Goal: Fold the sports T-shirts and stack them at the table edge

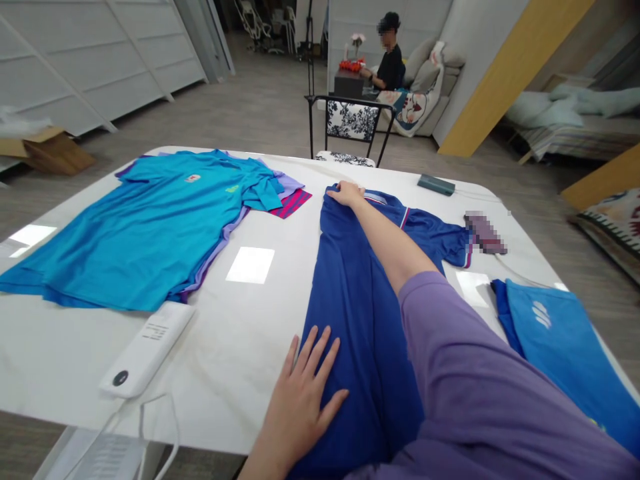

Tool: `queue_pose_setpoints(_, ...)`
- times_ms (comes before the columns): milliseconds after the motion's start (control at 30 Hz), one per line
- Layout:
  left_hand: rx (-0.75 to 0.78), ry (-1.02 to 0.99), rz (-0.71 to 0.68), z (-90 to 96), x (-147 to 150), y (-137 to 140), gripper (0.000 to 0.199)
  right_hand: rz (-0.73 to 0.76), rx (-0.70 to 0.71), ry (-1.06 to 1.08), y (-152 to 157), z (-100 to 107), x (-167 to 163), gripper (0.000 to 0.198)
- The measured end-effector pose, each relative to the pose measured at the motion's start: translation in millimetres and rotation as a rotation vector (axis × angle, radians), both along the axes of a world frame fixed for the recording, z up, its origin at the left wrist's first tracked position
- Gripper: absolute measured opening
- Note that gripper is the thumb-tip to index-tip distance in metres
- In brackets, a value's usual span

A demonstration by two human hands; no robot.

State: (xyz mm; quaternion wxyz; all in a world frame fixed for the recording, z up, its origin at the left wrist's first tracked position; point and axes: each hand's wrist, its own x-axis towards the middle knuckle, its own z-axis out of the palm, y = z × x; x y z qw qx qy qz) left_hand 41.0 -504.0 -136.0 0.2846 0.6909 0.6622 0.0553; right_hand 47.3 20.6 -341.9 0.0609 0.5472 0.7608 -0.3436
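Note:
A dark blue shirt lies lengthwise in front of me, one side folded in and a sleeve with a striped cuff out to the right. My left hand rests flat on its lower left part, fingers spread. Across the shirt reaches my right arm in a purple sleeve. At the far left corner, near the collar, my right hand has its fingers closed on the fabric; the fingertips are partly hidden.
On the white table, several spread shirts lie stacked under a turquoise shirt. A white handheld device with a cable, folded blue garment, phone and dark box lie around. Beyond are a chair and seated person.

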Motion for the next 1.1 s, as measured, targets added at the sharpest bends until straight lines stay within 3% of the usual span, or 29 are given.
queue_pose_setpoints(100, -0.006, 0.025, 0.018, -0.9, 1.7, 1.8, 0.106, -0.074, -0.068, 0.014, 16.8, -18.1, -7.4, 0.039)
queue_pose_setpoints(200, 0.0, 0.044, 0.052, -1.2, 1.5, -0.7, 0.109, -0.142, -0.048, 0.028, 16.4, -25.3, -2.7, 0.039)
queue_pose_setpoints(333, 0.021, 0.101, 0.014, 7.0, 2.3, -4.7, 0.107, -0.126, 0.226, 0.111, -8.9, -11.5, 11.0, 0.058)
queue_pose_setpoints(433, 0.035, 0.182, -0.052, 17.3, 11.9, -5.1, 0.097, 0.005, 0.415, 0.164, -41.4, 9.0, 35.4, 0.051)
queue_pose_setpoints(567, 0.082, 0.136, -0.212, 23.6, 32.0, -8.5, 0.094, 0.26, 0.316, 0.145, -92.3, 29.7, 93.7, 0.032)
queue_pose_setpoints(667, 0.058, 0.108, -0.276, 24.6, 38.4, -12.9, 0.092, 0.35, 0.182, 0.204, -109.2, 39.9, 149.0, 0.035)
queue_pose_setpoints(733, 0.028, 0.09, -0.271, 28.4, 41.9, -13.3, 0.084, 0.274, 0.189, 0.239, -102.7, 46.4, 194.0, 0.034)
queue_pose_setpoints(800, 0.016, 0.077, -0.185, 35.7, 54.1, -9.9, 0.072, 0.063, 0.264, 0.169, -86.9, 49.7, 247.8, 0.036)
queue_pose_setpoints(900, -0.009, -0.021, -0.084, 48.7, 100.3, 4.7, 0.058, -0.256, 0.326, -0.06, -63.5, 42.0, 335.1, 0.049)
queue_pose_setpoints(1000, -0.063, -0.206, -0.268, 57.0, 169.2, 26.8, 0.055, -0.433, 0.285, -0.195, -55.1, 23.1, 402.0, 0.064)
queue_pose_setpoints(1100, -0.068, -0.267, -0.518, 57.7, 228.5, 44.8, 0.057, -0.486, 0.222, -0.191, -55.1, 4.9, 431.3, 0.067)
